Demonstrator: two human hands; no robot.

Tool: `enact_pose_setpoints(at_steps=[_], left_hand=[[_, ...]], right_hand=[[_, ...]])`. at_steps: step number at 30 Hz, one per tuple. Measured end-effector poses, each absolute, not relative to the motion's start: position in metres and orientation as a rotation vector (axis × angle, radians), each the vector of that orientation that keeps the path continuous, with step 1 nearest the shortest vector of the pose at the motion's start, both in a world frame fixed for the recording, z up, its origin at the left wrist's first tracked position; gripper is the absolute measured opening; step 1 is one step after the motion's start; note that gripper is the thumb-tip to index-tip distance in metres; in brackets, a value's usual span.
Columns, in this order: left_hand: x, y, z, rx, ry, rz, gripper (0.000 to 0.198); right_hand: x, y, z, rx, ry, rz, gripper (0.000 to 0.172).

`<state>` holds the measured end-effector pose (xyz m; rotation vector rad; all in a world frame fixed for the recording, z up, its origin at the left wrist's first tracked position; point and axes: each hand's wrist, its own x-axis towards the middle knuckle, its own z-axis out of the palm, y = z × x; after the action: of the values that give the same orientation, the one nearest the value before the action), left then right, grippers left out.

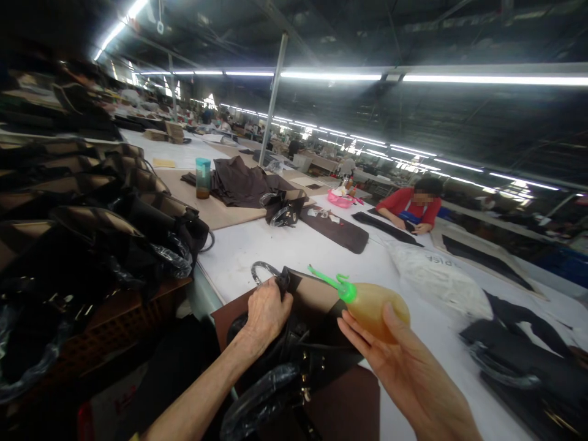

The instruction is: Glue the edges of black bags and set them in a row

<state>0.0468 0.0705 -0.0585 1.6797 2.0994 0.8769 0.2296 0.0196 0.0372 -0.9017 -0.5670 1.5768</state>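
My left hand (265,311) is closed on the upper edge of a dark handbag (294,358) that lies on the white table (294,248) right in front of me. Next to my fingers the bag's plastic-wrapped handle (263,268) arches up. My right hand (404,361) holds a soft amber squeeze bottle (376,303) with a green cap and a thin green nozzle (325,278). The nozzle points left, over the brown panel of the bag near my left hand.
A heap of dark handbags (92,208) fills crates on the left. Further along the table are a teal-capped jar (203,177), dark fabric (243,180), another bag (282,211), a white plastic bag (436,275) and more bags at right (528,361). A person in red (411,205) works across the table.
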Motion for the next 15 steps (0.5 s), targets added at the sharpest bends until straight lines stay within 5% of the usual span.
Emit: enact_pose_setpoints(at_steps=[10,15], left_hand=[[0.036,0.066,-0.072,1.577,1.476,1.337,0.033],[0.036,0.075,-0.045,1.733,1.427,1.401,0.021]], right_hand=[[0.231,0.021,0.045,-0.887,-0.415,1.588,0.031],[0.230,0.008,0.058,-0.878,-0.379,1.616,0.024]])
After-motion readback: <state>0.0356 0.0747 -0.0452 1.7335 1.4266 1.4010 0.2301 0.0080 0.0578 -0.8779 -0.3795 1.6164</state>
